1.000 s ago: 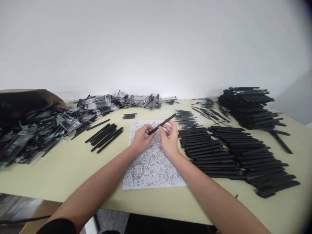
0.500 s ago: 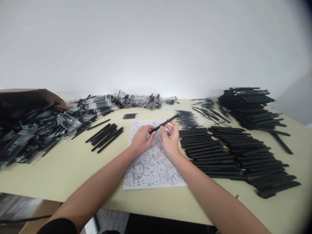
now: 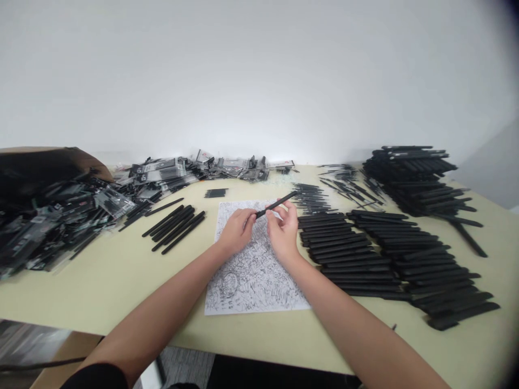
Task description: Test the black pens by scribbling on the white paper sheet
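Observation:
A black pen (image 3: 280, 203) is held aslant between my hands, over a white sheet of paper (image 3: 259, 281) covered in dense scribbles. My left hand (image 3: 235, 233) is closed, its thumb and fingers pinching the pen's lower left end and hiding the tip. My right hand (image 3: 284, 232) grips the shaft between thumb and fingers, the far end sticking out up and to the right. Just right of that hand lie rows of black pens (image 3: 352, 256). Thin refills (image 3: 310, 199) are lined up beyond it.
On the left are several loose black pens (image 3: 174, 229) and a heap of clear-and-black packets (image 3: 44, 232) spilling from a brown box (image 3: 81, 156). More packets (image 3: 235, 166) run along the wall. A small refill group (image 3: 215, 193) sits mid-table. A tall pen stack (image 3: 409, 178) stands back right.
My left fingers have closed over the pen's lower end, which stuck out past them before. The right hand stays almost where it was.

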The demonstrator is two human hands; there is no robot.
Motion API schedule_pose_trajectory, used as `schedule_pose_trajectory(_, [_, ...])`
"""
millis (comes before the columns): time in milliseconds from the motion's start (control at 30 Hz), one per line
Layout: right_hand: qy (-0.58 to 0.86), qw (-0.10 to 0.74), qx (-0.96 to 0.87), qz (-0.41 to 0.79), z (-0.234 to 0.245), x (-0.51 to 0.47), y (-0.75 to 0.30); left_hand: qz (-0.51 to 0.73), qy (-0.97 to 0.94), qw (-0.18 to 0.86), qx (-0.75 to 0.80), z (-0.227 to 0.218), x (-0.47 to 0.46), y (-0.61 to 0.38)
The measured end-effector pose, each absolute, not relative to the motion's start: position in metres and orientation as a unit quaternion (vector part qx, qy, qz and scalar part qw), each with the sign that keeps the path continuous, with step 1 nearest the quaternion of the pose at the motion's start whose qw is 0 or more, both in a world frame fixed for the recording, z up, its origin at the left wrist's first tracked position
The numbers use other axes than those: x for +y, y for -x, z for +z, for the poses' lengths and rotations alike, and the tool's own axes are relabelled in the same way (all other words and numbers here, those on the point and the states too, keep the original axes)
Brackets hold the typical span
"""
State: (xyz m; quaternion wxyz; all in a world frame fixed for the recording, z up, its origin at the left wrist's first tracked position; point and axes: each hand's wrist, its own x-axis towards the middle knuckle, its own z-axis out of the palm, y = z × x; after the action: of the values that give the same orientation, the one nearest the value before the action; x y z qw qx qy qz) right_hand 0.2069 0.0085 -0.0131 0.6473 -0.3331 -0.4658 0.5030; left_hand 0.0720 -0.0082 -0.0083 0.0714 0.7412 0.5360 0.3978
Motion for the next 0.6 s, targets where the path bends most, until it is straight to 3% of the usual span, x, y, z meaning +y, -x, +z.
schedule_pose_trajectory(300, [0.337, 0.665, -0.443, 0.498, -0.0121, 0.0132, -0.2095, 0.43, -0.682, 0.19, 0.56, -0.0087, -0.0047, -0.0702])
schedule_pose_trajectory(600, [0.346, 0.672, -0.435, 0.49, -0.0117, 0.0126, -0.2099, 0.411, -0.699, 0.085, 0.579, -0.0069, -0.002, -0.0628])
